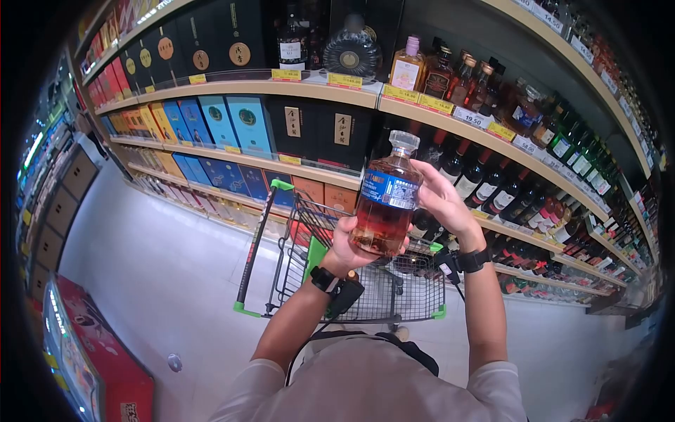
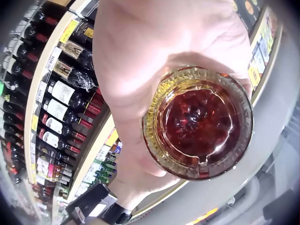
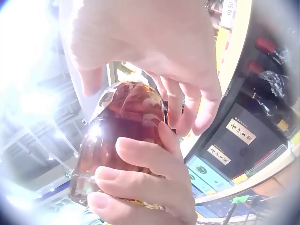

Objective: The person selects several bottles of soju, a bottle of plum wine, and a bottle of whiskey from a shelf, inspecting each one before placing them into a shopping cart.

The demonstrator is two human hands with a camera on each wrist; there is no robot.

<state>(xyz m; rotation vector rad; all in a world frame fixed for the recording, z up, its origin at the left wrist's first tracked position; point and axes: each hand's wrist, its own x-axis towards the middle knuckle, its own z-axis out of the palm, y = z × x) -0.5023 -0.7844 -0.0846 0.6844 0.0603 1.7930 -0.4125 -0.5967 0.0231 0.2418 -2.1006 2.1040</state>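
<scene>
**A:** Where is the bottle (image 1: 385, 197)?

**B:** You hold it raised in front of you, upright with a slight lean. It is above the shopping cart (image 1: 411, 299) and in front of the shelves (image 1: 281, 88). Amber liquid fills its lower part, a blue label (image 1: 390, 188) wraps the shoulder, and a clear stopper (image 1: 403, 143) sits on top.

**A:** What is my left hand doing?

**B:** Your left hand (image 1: 349, 246) cups the base. Its fingers (image 3: 140, 157) are curled round the bottom of the glass, lying close together. The left wrist view shows the thick round base set against your palm.

**A:** And the right?

**B:** Your right hand (image 1: 444, 200) stands beside the bottle at the height of the label. Its fingers (image 3: 177, 101) are spread and only lightly bent, with the tips lying against the upper glass. The thumb stands apart on the other side, and these views do not show whether it touches.

**A:** What is around me?

**B:** Wine bottles (image 1: 492, 191) with red caps line the shelf just behind your right hand. Blue boxes (image 1: 232, 119) and black boxes (image 1: 320, 130) stand further to your left. Yellow price tags (image 1: 286, 74) run along the shelf edges.
</scene>
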